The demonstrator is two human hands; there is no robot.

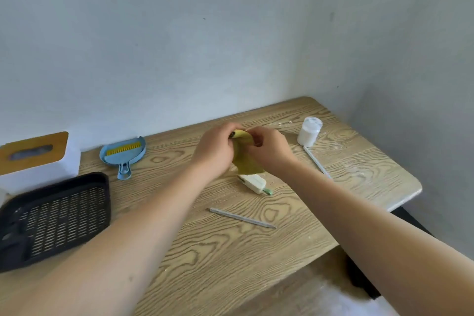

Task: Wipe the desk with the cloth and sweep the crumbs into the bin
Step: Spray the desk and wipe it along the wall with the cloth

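Observation:
A yellow-green cloth (245, 158) hangs above the middle of the wooden desk (205, 251). My left hand (215, 151) and my right hand (269, 147) both pinch its top edge, close together. A blue dustpan (123, 155) with a yellow-bristled brush in it lies at the back left of the desk. Pale crumbs or powder (282, 124) are scattered near the back right corner. A black mesh bin (55, 215) lies on its side at the left edge.
A white tissue box with a wooden lid (36, 159) stands at the far left. A white jar (309, 131) sits at the back right, a white stick (316, 161) beside it. A white clip-like object (252, 183) and a grey pencil (242, 218) lie mid-desk.

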